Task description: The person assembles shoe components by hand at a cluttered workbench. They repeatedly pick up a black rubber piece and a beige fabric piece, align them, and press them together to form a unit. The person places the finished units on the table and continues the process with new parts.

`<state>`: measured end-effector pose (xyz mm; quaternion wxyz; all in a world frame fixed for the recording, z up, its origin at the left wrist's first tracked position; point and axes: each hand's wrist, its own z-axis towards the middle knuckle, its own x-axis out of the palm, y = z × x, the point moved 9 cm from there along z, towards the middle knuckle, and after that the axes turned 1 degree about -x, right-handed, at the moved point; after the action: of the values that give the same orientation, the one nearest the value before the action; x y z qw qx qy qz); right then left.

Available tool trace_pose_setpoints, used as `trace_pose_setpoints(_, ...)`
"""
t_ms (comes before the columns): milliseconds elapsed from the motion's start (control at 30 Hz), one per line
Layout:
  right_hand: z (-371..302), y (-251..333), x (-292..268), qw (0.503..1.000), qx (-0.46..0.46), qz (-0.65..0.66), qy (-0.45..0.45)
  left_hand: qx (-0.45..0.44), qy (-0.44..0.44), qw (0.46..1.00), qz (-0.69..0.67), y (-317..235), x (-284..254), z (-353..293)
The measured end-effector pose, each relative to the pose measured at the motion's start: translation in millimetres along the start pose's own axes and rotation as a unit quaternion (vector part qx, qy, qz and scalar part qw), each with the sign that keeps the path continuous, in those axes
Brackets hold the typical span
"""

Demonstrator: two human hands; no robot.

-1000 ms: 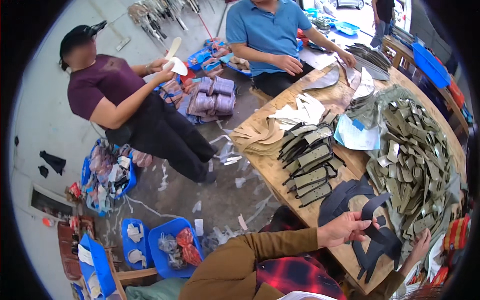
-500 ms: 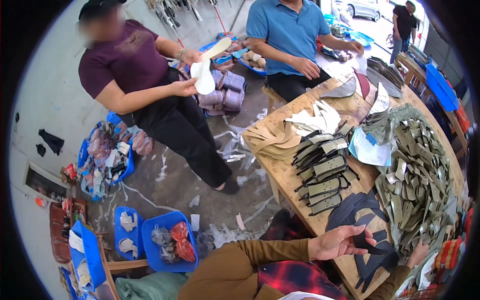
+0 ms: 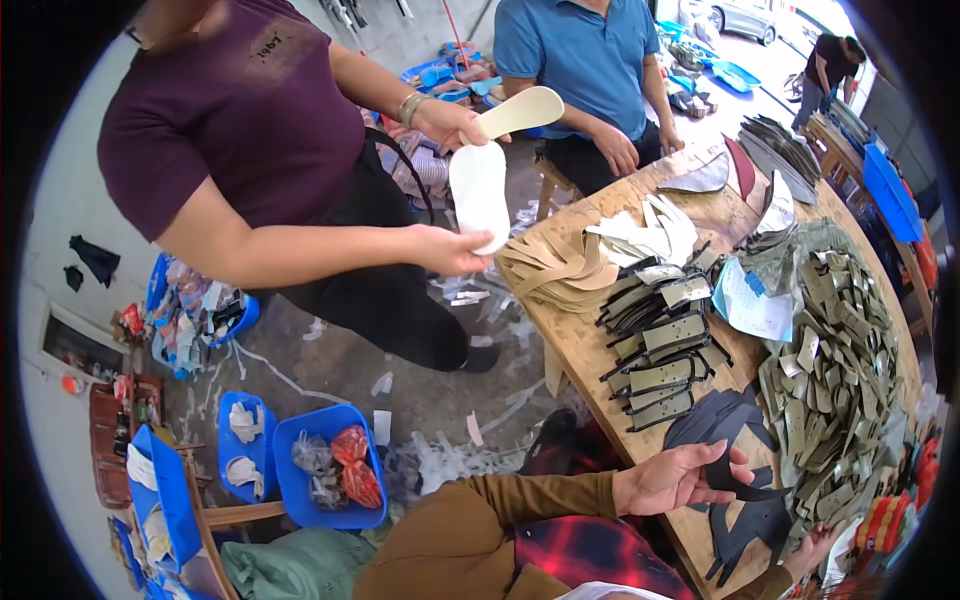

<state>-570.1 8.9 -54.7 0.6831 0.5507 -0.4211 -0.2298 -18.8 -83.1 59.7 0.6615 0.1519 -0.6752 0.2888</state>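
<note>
My left hand (image 3: 680, 478) lies with fingers spread on a stack of dark grey cut shoe pieces (image 3: 745, 520) at the near end of the wooden table (image 3: 575, 345). The brown sleeve runs back to my body. Only part of my right hand (image 3: 815, 548) shows at the lower right, by the dark pieces and the edge of the olive pile (image 3: 835, 380); its grip is unclear. A row of black pieces with pale labels (image 3: 660, 340) lies just beyond my left hand.
A person in a maroon shirt (image 3: 240, 130) stands left of the table holding a white insole (image 3: 480, 195) and a beige one (image 3: 520, 110). A person in blue (image 3: 585, 50) sits at the far end. Tan pieces (image 3: 555, 270) lie on the table. Blue bins (image 3: 320, 460) stand on the floor.
The person in maroon has come nearer to the table with the insoles. My left hand has stayed on the dark pieces, shifting slightly.
</note>
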Motion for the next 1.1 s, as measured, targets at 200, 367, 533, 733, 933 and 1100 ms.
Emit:
trace_pose_setpoints(200,-55,11,63,0.975,0.114,0.177,0.07,0.011,0.022,0.999,0.02,-6,4,-3)
trace_pose_setpoints(367,-86,10,105,0.986,0.117,0.108,0.056,0.03,0.006,0.999,0.028,-20,9,-11)
trace_pose_setpoints(533,-115,13,166,0.905,0.123,0.171,0.368,0.032,0.006,0.999,0.026,-25,13,-14)
trace_pose_setpoints(733,-131,11,176,0.961,0.141,0.113,0.21,0.04,0.023,0.998,0.031,-29,14,-21)
trace_pose_setpoints(933,-168,26,207,0.918,0.169,0.185,0.307,0.039,-0.002,0.999,-0.012,-29,9,-21)
trace_pose_setpoints(1100,-205,42,216,0.914,0.19,0.268,0.238,0.066,-0.024,0.997,-0.038,-32,4,1)
